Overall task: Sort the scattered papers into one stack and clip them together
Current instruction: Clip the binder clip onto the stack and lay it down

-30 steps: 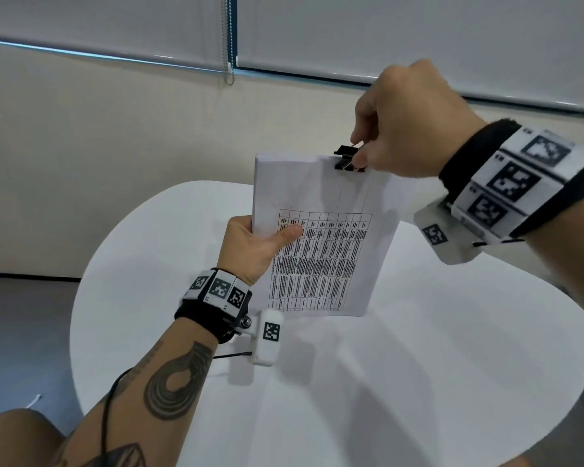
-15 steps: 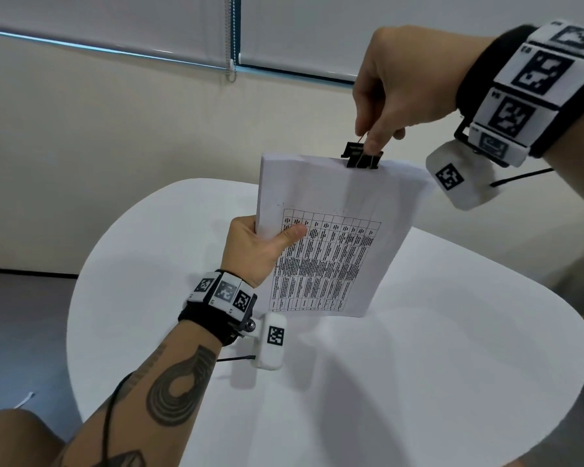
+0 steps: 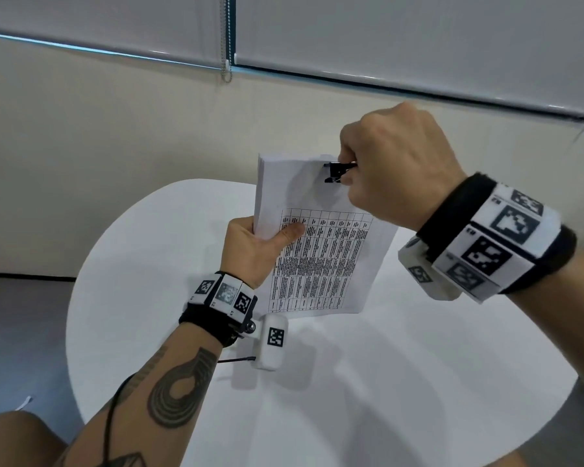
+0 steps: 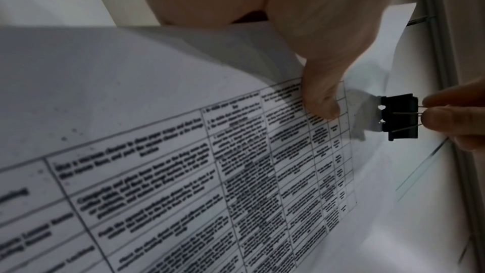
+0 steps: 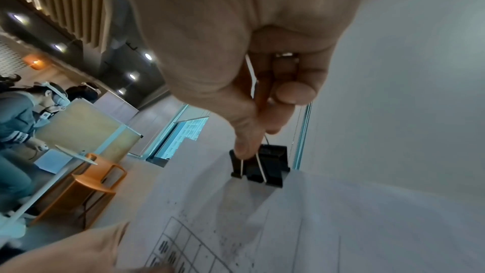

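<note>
We held the paper stack (image 3: 321, 251) upright above the white table (image 3: 418, 382). Our left hand (image 3: 253, 246) gripped the stack's left edge, thumb (image 4: 318, 99) pressed flat on the printed grid. The black binder clip (image 3: 338, 171) sat on the stack's top edge. Our right hand (image 3: 398, 170) pinched the clip's wire handles (image 5: 258, 165) between thumb and fingers.

L hand (image 3: 253, 244): raised, thumb across front of paper stack (image 3: 321, 257), fingers behind | R hand (image 3: 395, 170): higher, knuckles up, thumb and fingers pinching binder clip (image 3: 338, 170) wires
</note>
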